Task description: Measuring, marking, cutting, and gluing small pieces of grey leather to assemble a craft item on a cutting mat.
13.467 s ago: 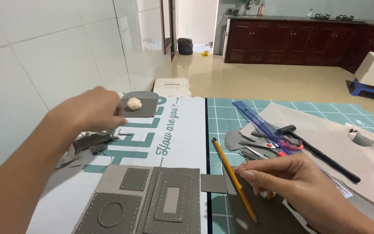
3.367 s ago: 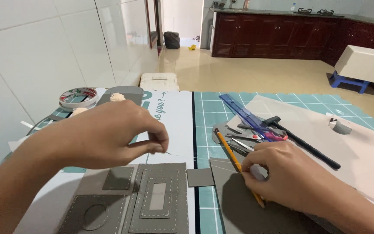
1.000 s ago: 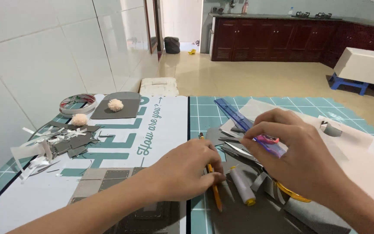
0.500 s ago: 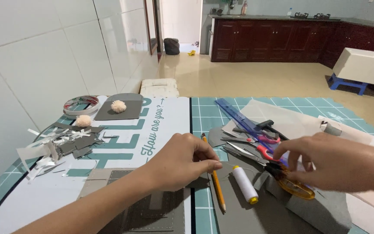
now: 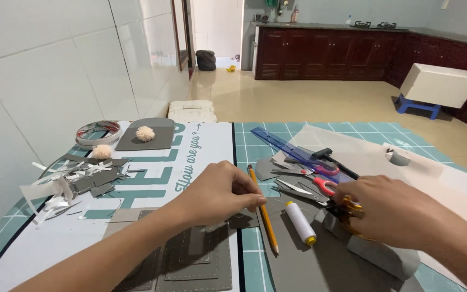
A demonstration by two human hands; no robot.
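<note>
My left hand (image 5: 217,192) lies on stitched grey felt pieces (image 5: 195,254), its fingertips pinched together right beside a yellow pencil (image 5: 264,219). Anything between those fingertips is too small to see. My right hand (image 5: 398,208) is closed around small orange-yellow-handled scissors (image 5: 351,212), over a grey felt sheet (image 5: 320,265). A white thread spool (image 5: 300,222) lies between the two hands. Just beyond my right hand are red-handled scissors (image 5: 321,186) and a blue ruler (image 5: 298,154).
A green cutting mat (image 5: 249,143) carries a white printed sheet (image 5: 190,151). At the left are grey and white scraps (image 5: 77,181), two pom-poms (image 5: 145,133), (image 5: 102,151) and a tape roll (image 5: 98,131). Translucent paper (image 5: 368,157) lies to the right. A white box (image 5: 439,84) stands on the floor behind.
My right hand has come down from the ruler and red scissors and closed on the orange-yellow scissors. The left hand has stayed by the pencil, and the thread spool now lies uncovered.
</note>
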